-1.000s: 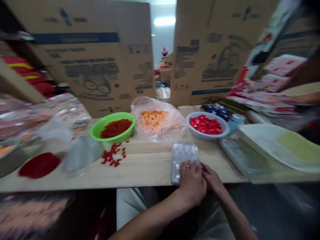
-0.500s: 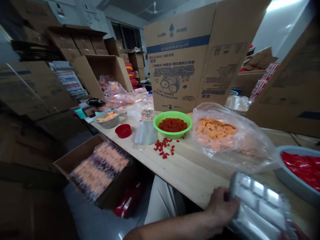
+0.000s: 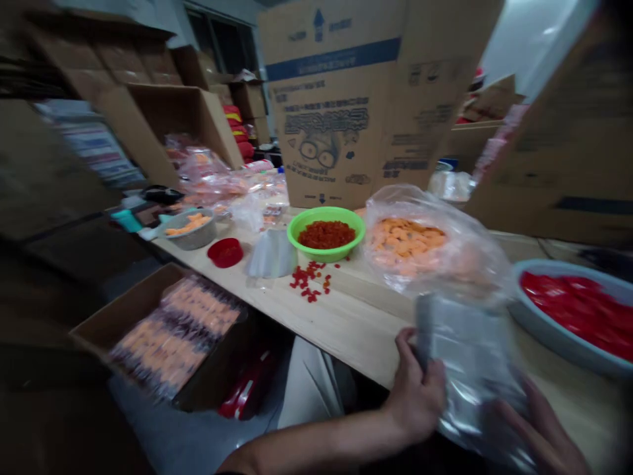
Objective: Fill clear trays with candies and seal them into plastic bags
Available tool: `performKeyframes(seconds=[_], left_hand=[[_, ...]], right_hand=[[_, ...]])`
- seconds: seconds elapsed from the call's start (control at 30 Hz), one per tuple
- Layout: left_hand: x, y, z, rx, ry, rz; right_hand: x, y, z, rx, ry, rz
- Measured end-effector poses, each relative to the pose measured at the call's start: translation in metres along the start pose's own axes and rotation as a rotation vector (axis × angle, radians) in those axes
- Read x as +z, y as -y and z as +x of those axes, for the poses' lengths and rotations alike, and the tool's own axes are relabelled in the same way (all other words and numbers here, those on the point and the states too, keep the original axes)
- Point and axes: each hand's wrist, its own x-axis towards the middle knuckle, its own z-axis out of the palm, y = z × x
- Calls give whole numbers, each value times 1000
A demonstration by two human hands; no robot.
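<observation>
"Where's the pack (image 3: 469, 363)?"

"Up off the counter (image 3: 346, 330), held in the air to the right of the green bowl (image 3: 326, 255) and nearer the viewer. It's badly blurred, so I can't say whether it's a bare tray or sits inside clear plastic."

"And the grip?"

"The left hand (image 3: 418, 389) pinches the pack's near edge, its fingers (image 3: 408, 343) pressed together against it. The right hand (image 3: 537, 429) is spread at the lower corner, but it's too smeared to tell whether it's holding or only touching."

"What's around the bowl?"

"To its right, a clear bag (image 3: 475, 264) of orange pieces, and beyond that a grey-blue bowl (image 3: 548, 333) of red pieces. Loose red bits (image 3: 309, 280) lie on the counter in front of it. To its left sit a red cup (image 3: 225, 244) and a grey basket (image 3: 190, 245) of orange pieces. Lower left, off the counter, is an open box (image 3: 123, 310) of orange packets."

"What matters most right now?"

"The pack is in both hands, resting on nothing."
</observation>
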Motion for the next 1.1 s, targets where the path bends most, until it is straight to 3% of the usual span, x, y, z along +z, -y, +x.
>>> performKeyframes(seconds=[0.1, 0.2, 0.3, 0.43, 0.6, 0.77, 0.93, 1.03, 1.1], left_hand=[[14, -5, 10, -9, 27, 52], [32, -16, 21, 17, 96, 168], [43, -28, 31, 70, 199, 318], [47, -38, 37, 225, 277, 449], [47, -40, 42, 241, 284, 435], [40, -44, 51, -17, 319, 276], [19, -49, 59, -67, 333, 358], [15, -52, 54, -88, 387, 427], [17, -56, 48, -27, 354, 529]], right_hand=[[4, 35, -9, -39, -171, -68], [2, 62, -8, -77, -17, 102], [-10, 74, 0, -70, -24, 330], [-26, 80, 9, 51, 21, 669], [-42, 72, 21, 74, 137, 656], [-46, 43, 19, 120, 25, 522], [-16, 20, 10, 238, -52, 516], [7, 17, 11, 179, 2, 516], [17, 18, 14, 117, 14, 483]])
